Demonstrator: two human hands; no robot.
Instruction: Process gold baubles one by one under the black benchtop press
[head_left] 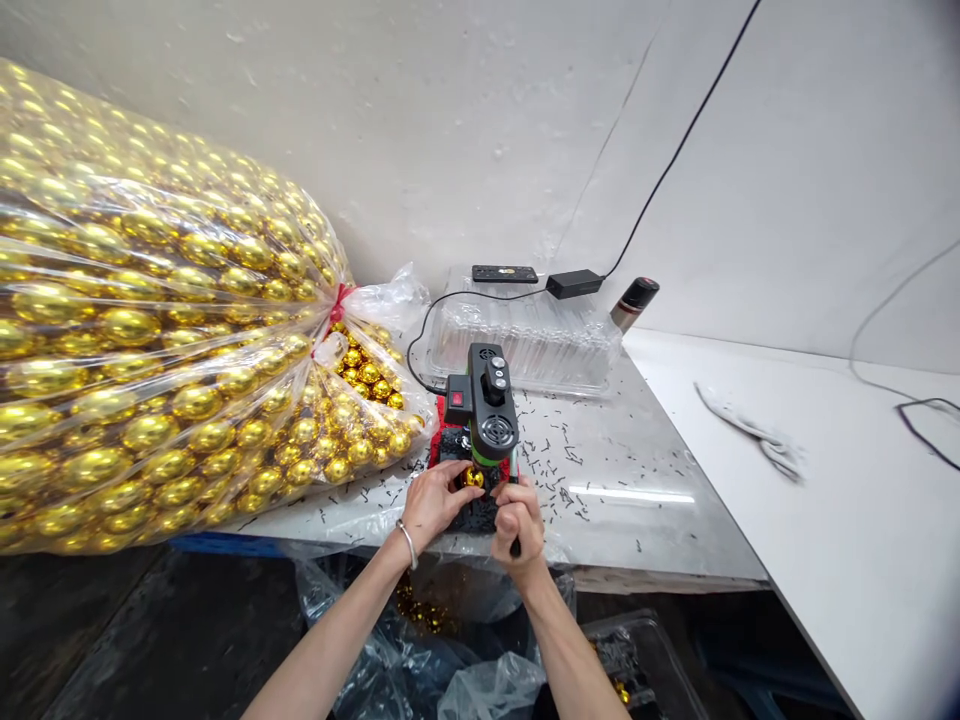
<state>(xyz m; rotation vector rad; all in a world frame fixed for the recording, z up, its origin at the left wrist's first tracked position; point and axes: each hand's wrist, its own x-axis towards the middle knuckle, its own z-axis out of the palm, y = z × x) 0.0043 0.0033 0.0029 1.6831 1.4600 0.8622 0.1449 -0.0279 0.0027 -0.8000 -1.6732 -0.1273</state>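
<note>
A small black machine (493,400) with a red switch stands on the grey table. Under its front end sits a shiny gold ball (474,477). My left hand (437,500), with a bracelet at the wrist, pinches this ball from the left. On the right side of the machine, my right hand (520,522) is wrapped round a dark-tipped handle (515,547), its thumb and forefinger close to the ball. The machine's base is partly hidden by my hands.
Large clear bags of gold balls (150,430) fill the left side. Behind the machine are a clear tray (525,345), a power adapter (574,284) and a spray can (635,304). Black scraps litter the table (645,470). Below the front edge hangs a plastic bag (405,655).
</note>
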